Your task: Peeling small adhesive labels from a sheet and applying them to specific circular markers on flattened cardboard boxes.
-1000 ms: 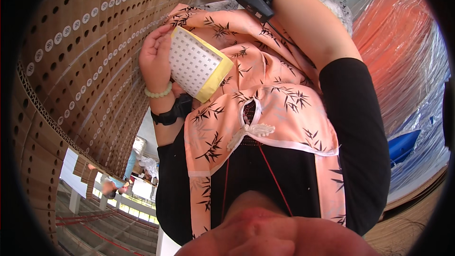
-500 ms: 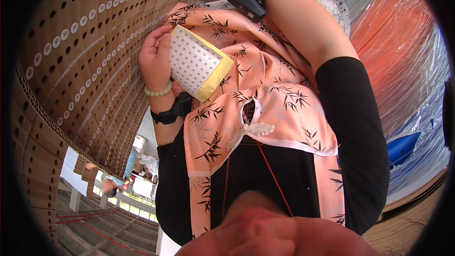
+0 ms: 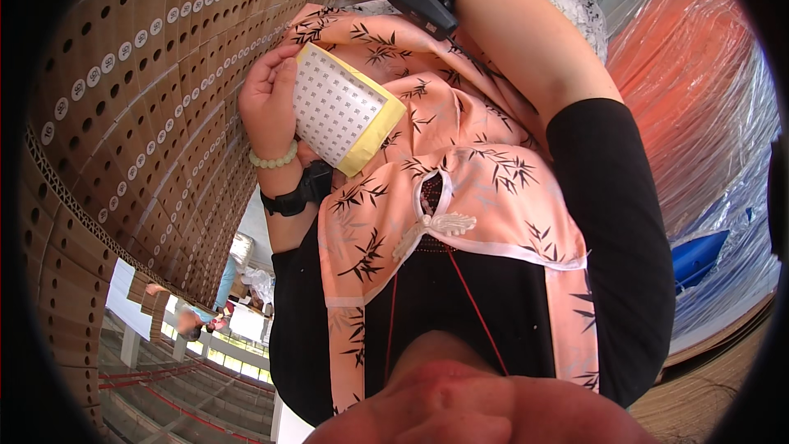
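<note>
Left hand (image 3: 267, 107) gripping sticker sheet (image 3: 341, 115), stacked perforated cartons (image 3: 123, 115) (wall-high), right hand unseen

The right hand is cut off by the top edge of the frame, past the wrist. The grid marks on the yellow-edged sheet (image 3: 341, 111), upper centre, are too small to be made out.

The sheet of stickers (image 3: 339, 111) is white with small grey marks and a yellow edge. The garment (image 3: 460, 197) is salmon pink with black bamboo leaves. The bracelet (image 3: 274, 159) is pale green; the boxes (image 3: 123, 115) are brown with white dots.
</note>
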`<action>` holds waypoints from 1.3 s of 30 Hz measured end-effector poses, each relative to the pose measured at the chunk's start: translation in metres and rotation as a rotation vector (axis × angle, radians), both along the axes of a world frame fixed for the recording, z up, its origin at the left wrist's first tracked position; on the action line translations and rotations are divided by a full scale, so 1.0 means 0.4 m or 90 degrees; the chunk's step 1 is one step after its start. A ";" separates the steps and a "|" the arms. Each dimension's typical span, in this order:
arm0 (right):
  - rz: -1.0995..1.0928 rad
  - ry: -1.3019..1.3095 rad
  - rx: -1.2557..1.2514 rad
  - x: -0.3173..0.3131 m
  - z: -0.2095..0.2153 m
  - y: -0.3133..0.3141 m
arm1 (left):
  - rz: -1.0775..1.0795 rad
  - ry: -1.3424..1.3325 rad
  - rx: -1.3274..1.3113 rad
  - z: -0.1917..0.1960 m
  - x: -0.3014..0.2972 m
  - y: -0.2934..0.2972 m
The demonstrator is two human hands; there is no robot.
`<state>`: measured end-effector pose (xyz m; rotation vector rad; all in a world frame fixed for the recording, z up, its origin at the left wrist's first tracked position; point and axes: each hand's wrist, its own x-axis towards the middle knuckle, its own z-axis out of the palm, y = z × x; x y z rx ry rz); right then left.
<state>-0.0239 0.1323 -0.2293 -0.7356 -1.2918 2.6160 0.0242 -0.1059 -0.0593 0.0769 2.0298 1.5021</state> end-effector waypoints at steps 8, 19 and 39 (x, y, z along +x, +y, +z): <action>0.004 -0.163 0.266 0.010 0.077 -0.007 | -0.008 0.001 -0.008 -0.001 0.003 0.002; -0.030 -0.160 0.571 0.008 0.085 0.015 | -0.021 0.007 -0.007 -0.001 0.003 0.003; 0.112 -0.155 0.610 0.011 0.159 0.093 | -0.096 0.072 -0.002 0.031 -0.035 0.149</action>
